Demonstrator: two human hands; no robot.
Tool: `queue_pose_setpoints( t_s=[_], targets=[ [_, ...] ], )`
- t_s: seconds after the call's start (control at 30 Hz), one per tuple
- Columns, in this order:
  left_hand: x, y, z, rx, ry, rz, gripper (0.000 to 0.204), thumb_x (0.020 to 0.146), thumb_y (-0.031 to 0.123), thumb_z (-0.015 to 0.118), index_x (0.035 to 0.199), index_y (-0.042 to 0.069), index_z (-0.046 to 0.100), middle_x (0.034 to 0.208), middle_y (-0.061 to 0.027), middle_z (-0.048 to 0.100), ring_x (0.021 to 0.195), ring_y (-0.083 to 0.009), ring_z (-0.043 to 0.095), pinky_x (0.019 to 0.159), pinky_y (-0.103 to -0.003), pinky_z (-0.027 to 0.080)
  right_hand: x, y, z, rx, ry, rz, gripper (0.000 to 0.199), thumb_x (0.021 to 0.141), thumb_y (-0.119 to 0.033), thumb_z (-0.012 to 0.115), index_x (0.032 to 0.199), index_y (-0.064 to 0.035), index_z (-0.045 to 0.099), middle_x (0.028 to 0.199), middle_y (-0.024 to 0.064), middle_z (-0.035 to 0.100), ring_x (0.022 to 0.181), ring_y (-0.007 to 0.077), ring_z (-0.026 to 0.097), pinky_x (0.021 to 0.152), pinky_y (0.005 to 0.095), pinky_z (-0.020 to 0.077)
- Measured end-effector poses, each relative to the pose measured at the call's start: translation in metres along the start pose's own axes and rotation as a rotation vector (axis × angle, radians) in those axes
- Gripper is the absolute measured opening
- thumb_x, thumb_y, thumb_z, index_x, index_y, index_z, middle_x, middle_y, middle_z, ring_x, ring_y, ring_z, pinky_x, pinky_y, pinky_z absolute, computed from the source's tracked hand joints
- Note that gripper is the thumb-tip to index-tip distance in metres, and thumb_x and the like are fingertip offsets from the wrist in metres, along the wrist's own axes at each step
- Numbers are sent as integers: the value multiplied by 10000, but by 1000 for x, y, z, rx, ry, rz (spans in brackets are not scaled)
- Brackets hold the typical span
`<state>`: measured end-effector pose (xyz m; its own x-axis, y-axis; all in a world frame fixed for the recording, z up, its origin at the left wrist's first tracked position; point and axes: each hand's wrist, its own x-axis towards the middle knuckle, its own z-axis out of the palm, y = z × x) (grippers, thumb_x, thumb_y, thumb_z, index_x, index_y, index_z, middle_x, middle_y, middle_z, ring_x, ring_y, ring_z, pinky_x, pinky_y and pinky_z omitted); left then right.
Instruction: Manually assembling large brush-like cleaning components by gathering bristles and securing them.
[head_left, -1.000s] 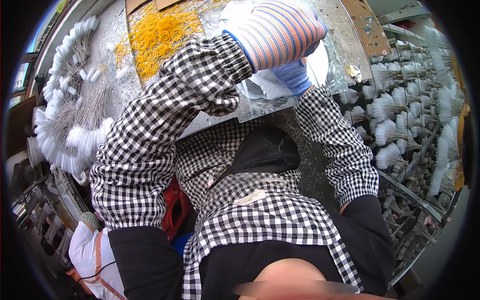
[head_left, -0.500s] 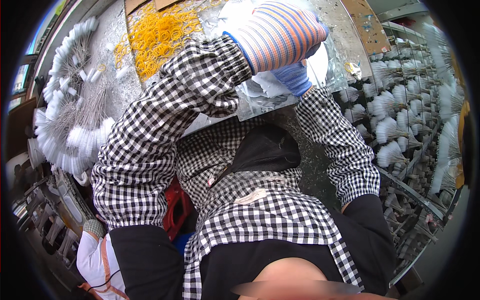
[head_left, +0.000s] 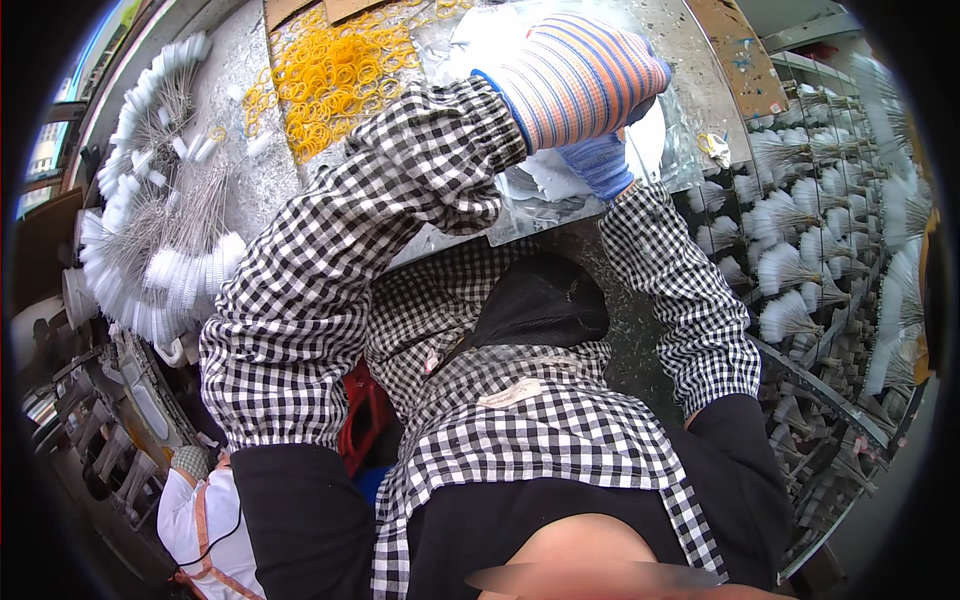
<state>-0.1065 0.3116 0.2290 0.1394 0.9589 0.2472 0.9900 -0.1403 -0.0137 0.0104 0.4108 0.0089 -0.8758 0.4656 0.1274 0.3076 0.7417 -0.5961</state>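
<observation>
My left hand [head_left: 585, 82], in a knitted glove striped orange, white and blue, reaches over the worktable [head_left: 440, 70]. Its fingers curl down at the far side, and whatever they hold is hidden. Just below it is my right hand [head_left: 600, 168] in a blue glove, its fingers covered by the left one. Both hands are close together over a clear sheet [head_left: 530, 222] smeared with a white substance [head_left: 545, 180]. Black-and-white checked sleeves cover both forearms.
Many yellow rubber bands [head_left: 345, 80] lie left of my hands. Farther left is a heap of white-tipped brushes [head_left: 190, 265] with thin wire stems. Racks of similar brushes [head_left: 790, 215] stand on the right. Cardboard [head_left: 740, 60] lies at the right edge. Another person [head_left: 210, 525] is at lower left.
The whole view has shifted slightly, so things sit a little farther right and lower. My hands stay close together over the sheet, in nearly the same pose.
</observation>
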Motion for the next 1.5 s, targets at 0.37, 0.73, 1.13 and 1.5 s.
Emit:
queue_pose_setpoints(
  t_s=[0.37,0.73,1.13,1.5],
  targets=[
    [-42,34,77,-939,747,-393,1008,674,265,931,1518,108,405,1268,-190,645,1151,-320,639,978,-399,511,16,-55,25,562,267,-405,716,959,-416,643,1510,-83,331,1493,117,415,1395,246,389,1173,434,305],
    [-155,-40,6,108,-366,-354,222,821,169,709,1037,141,751,955,-80,750,856,-234,716,701,-389,509,59,-127,1,185,36,-525,454,806,-276,782,1211,-119,652,1133,142,653,1166,310,577,1034,422,454],
    [-189,-49,68,437,-1127,-452,286,975,181,549,1157,111,759,1124,-64,753,1048,-266,694,824,-548,438,165,-139,80,-460,-183,-484,220,876,-225,599,967,-85,742,982,136,715,983,327,684,850,444,559],
    [-191,-98,17,-646,437,-810,325,921,185,753,1200,44,665,748,-13,660,639,-123,617,577,-268,485,116,-179,-12,819,-360,-185,283,941,-261,669,1099,-28,693,1014,62,713,1036,199,662,877,345,525]
  ],
)
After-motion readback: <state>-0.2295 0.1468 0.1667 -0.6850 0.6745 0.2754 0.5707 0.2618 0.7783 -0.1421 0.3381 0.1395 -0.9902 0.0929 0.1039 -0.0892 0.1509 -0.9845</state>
